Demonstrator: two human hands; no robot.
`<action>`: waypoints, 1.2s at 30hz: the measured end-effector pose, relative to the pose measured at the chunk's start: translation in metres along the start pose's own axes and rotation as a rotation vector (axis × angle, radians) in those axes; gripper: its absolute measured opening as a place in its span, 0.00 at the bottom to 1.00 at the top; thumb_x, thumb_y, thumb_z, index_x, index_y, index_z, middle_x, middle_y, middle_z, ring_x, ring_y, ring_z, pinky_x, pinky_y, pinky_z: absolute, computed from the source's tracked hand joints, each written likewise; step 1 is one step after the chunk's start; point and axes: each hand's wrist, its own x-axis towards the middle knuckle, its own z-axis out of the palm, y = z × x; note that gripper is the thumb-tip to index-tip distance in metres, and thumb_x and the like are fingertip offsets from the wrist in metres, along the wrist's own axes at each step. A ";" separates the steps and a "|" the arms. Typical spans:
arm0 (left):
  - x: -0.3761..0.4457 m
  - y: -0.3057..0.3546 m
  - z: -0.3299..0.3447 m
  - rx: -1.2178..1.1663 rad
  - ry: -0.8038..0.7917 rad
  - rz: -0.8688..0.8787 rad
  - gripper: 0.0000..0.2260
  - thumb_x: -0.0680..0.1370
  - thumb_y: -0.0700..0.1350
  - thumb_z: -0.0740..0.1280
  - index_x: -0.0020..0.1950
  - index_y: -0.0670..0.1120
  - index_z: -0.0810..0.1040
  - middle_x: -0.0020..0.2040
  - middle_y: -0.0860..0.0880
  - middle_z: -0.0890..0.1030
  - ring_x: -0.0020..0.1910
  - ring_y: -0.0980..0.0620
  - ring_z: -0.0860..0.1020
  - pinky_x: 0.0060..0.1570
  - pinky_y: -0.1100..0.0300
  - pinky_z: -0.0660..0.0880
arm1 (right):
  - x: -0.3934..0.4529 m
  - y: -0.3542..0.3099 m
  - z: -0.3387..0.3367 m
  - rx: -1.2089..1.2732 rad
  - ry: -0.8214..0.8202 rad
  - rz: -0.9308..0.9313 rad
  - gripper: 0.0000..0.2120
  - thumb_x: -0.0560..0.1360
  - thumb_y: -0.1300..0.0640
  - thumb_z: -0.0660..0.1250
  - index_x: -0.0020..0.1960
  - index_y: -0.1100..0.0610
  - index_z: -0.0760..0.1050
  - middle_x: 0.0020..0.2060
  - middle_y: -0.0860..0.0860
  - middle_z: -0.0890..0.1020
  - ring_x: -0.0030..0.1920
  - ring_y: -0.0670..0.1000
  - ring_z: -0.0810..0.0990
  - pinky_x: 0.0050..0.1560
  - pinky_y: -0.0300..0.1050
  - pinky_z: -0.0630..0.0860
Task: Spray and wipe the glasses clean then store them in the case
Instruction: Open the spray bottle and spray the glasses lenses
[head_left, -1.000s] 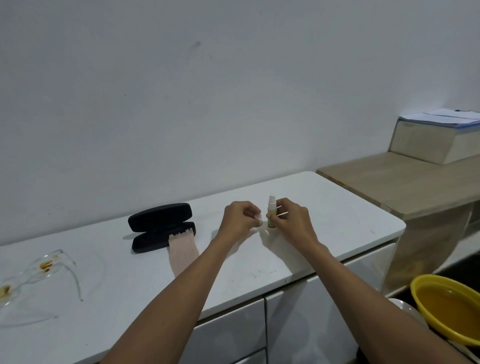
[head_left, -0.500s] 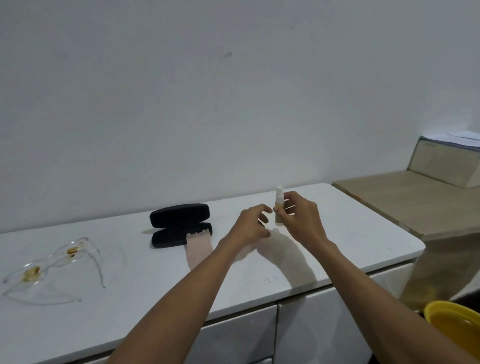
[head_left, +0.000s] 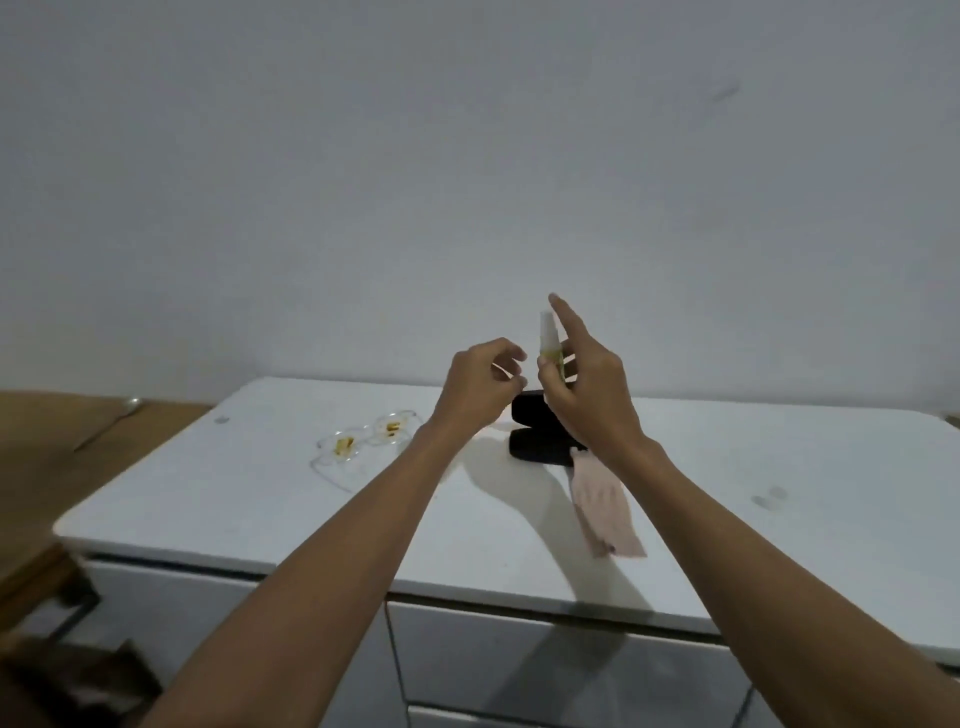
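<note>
My right hand (head_left: 587, 389) holds a small spray bottle (head_left: 550, 348) upright above the white counter, its index finger stretched out over the nozzle. Just left of the bottle, my left hand (head_left: 478, 384) is curled, pinching what looks like a small clear cap. Clear glasses (head_left: 366, 439) with yellow-brown smears on both lenses lie on the counter to the left of my hands. The open black case (head_left: 535, 441) sits behind my right hand and is partly hidden by it. A pink cloth (head_left: 602, 501) hangs out of the case toward the front.
The white counter (head_left: 260, 493) tops a cabinet with drawer fronts (head_left: 519, 649). At the left stands a lower wooden surface (head_left: 78, 452) with a metal spoon (head_left: 111, 421) on it. A plain wall rises right behind the counter.
My view has swung left. My right hand has lifted the bottle higher and raised its index finger over the nozzle. My left hand has drawn away from the bottle.
</note>
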 end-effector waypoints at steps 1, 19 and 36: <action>-0.004 -0.009 -0.016 0.024 0.029 -0.007 0.09 0.73 0.38 0.74 0.52 0.46 0.83 0.45 0.48 0.85 0.42 0.50 0.84 0.46 0.58 0.81 | 0.001 -0.008 0.014 0.014 -0.020 -0.022 0.32 0.78 0.59 0.64 0.80 0.44 0.63 0.43 0.54 0.82 0.42 0.54 0.81 0.48 0.56 0.81; -0.093 -0.133 -0.158 0.498 0.060 -0.222 0.15 0.69 0.29 0.71 0.48 0.47 0.86 0.47 0.47 0.78 0.46 0.51 0.76 0.47 0.60 0.71 | -0.004 -0.061 0.127 0.144 -0.211 -0.020 0.28 0.79 0.60 0.63 0.77 0.46 0.65 0.43 0.53 0.82 0.40 0.56 0.81 0.48 0.58 0.80; -0.068 -0.129 -0.120 0.136 0.512 -0.328 0.06 0.71 0.31 0.74 0.40 0.41 0.84 0.35 0.46 0.84 0.36 0.46 0.83 0.33 0.69 0.73 | -0.004 -0.016 0.084 0.125 0.022 0.099 0.27 0.75 0.60 0.56 0.72 0.43 0.69 0.33 0.55 0.77 0.32 0.61 0.79 0.39 0.60 0.80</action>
